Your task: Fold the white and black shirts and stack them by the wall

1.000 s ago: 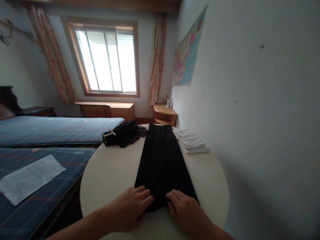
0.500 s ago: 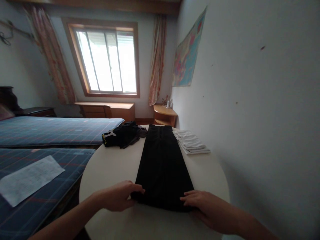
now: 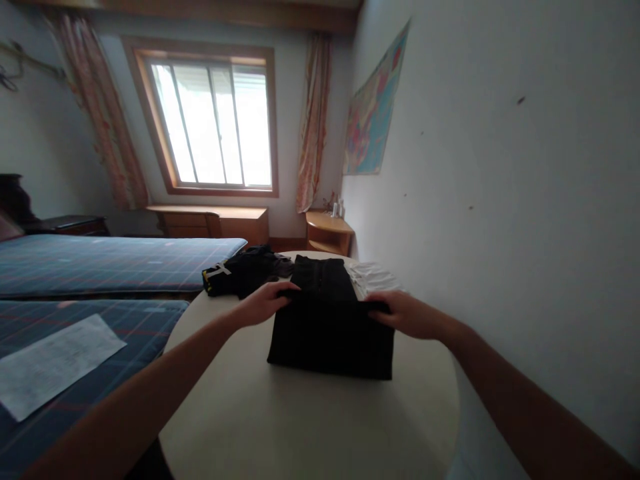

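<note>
A pair of black trousers (image 3: 330,337) lies lengthwise on the round white table (image 3: 300,427), waistband at the far end. Its near end is lifted and doubled back over the middle, so a straight fold faces me. My left hand (image 3: 266,303) pinches the left corner of the raised edge, thumb and fingers closed on the cloth. At the right corner, my right hand (image 3: 406,313) grips the same edge. Beyond my left hand sits a crumpled heap of dark clothes (image 3: 240,273). Folded white cloth (image 3: 373,277) lies behind my right hand, which partly hides it.
A plain wall (image 3: 540,267) runs close along the table's right side. To the left are beds with blue plaid mattresses (image 3: 110,263), one bearing a sheet of paper (image 3: 60,363). A corner shelf (image 3: 330,222) and a wooden desk (image 3: 240,217) stand beyond, below the window.
Both hands have moved up and away from me, carrying the trousers' near end over the middle. The flat cloth is now folded back, and more bare tabletop shows in front.
</note>
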The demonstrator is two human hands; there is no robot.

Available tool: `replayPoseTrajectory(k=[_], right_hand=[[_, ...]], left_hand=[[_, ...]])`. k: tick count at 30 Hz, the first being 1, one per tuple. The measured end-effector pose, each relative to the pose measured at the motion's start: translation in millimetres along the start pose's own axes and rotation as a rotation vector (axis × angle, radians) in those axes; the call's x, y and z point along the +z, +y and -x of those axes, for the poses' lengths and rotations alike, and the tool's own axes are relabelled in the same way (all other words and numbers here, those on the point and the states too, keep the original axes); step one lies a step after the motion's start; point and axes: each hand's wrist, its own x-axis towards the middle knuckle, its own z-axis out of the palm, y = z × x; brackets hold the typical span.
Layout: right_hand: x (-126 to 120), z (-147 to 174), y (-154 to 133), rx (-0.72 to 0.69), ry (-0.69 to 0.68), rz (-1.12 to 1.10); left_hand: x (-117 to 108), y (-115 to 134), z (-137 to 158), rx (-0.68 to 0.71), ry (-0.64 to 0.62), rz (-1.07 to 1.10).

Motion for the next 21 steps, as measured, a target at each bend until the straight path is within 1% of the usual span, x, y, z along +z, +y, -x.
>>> replayPoseTrajectory(k=[2, 4, 5, 7, 8, 10, 13, 14, 16, 18, 19, 21], right_hand=[[2, -23, 16, 0.006, 0.123, 0.062], [13, -43, 31, 0.023, 0.24, 0.098], [22, -50, 38, 0.03, 0.276, 0.109], [44, -60, 47, 0.053, 0.343, 0.167], [56, -61, 50, 0.055, 0.353, 0.217], [76, -56, 48, 0.048, 0.325, 0.269], [96, -37, 34, -0.082, 0.18, 0.236], [99, -30, 27, -0.135, 0.125, 0.222], [104, -16, 15, -0.21, 0.039, 0.223], [109, -7, 7, -0.228, -0.007, 0.266], [111, -5, 4, -0.22, -0.018, 0.296], [116, -3, 2, -0.193, -0.031, 0.351]], left_hand=[[-1, -11, -24, 0.004, 0.086, -0.046], [4, -26, -40, 0.006, 0.158, -0.133], [9, -34, -44, 0.002, 0.191, -0.197], [21, -49, -45, -0.048, 0.253, -0.355], [28, -54, -42, -0.063, 0.281, -0.428], [42, -59, -29, -0.016, 0.273, -0.526], [56, -51, -1, 0.149, 0.116, -0.568], [59, -46, 8, 0.219, 0.045, -0.576], [62, -36, 25, 0.333, -0.136, -0.616], [66, -31, 37, 0.377, -0.25, -0.703], [68, -30, 40, 0.376, -0.278, -0.751], [70, -29, 44, 0.341, -0.289, -0.824]])
